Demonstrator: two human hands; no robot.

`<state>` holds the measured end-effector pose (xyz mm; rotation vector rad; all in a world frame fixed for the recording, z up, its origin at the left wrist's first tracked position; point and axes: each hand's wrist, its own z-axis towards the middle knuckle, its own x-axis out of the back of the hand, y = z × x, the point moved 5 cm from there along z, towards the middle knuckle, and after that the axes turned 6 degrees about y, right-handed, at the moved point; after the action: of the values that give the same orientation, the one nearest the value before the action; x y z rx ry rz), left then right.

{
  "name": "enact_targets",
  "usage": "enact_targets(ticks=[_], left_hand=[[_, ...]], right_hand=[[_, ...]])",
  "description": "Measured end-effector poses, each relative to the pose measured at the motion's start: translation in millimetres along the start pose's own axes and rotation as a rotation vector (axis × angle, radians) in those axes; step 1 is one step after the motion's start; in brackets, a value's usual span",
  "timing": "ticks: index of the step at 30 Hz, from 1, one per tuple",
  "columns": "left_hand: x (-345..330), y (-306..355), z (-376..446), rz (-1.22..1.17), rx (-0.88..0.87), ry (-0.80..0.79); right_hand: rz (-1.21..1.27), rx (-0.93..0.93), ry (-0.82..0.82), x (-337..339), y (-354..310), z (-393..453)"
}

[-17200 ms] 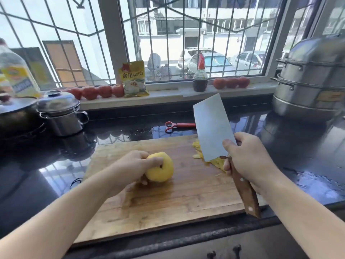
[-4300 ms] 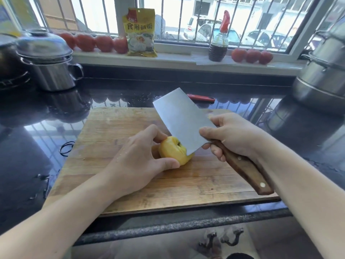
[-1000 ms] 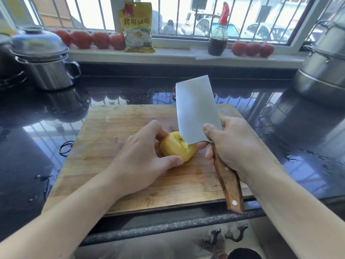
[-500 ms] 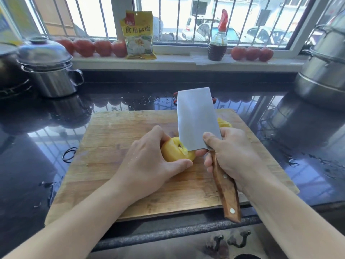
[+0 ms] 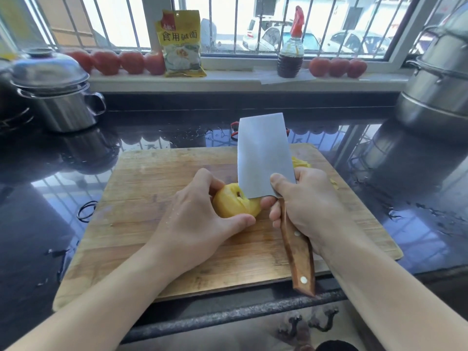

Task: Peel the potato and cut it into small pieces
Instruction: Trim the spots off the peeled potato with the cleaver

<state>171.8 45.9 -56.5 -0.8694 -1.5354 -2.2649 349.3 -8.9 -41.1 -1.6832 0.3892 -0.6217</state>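
Countertop edge, speckled and dark, runs nearest us at six o'clock, with the wooden cutting board lying just beyond it. Our left hand comes in from seven o'clock and grips the peeled potato at the board's centre, thumb curled along its near side and fingers wrapped over its far side. The potato sits on the board, yellow and bare of skin, with a small dark spot facing up. Our right hand enters from five o'clock, clenched round the wooden handle of the cleaver, forefinger laid on the flat of the blade. The blade stands upright with its lower corner touching the potato's three o'clock side. Yellow peelings lie on the board at one o'clock, partly hidden behind the blade. A red peeler peeps out past the board's far edge at twelve. On the wet black counter stands a lidded steel pot at ten o'clock and a big steel steamer at two. Farthest off, the windowsill carries tomatoes, a yellow packet and a dark sauce bottle
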Motion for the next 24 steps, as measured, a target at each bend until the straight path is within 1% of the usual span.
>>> enact_targets(ticks=[11,17,21,24], left_hand=[[-1.5,-2.0,1.2,-0.013,-0.001,-0.025],[-2.9,-2.9,0.7,-0.003,-0.003,-0.044],[-4.4,-2.1,-0.2,-0.010,-0.019,-0.086],[-3.6,-0.1,-0.3,0.002,-0.021,-0.099]], right_hand=[[0.031,-0.004,0.003,-3.3,3.1,4.9],[0.045,-0.053,-0.045,-0.3,2.0,2.6],[0.036,-0.078,-0.077,-0.5,0.4,6.5],[0.077,-0.132,-0.097,-2.1,0.1,9.4]])
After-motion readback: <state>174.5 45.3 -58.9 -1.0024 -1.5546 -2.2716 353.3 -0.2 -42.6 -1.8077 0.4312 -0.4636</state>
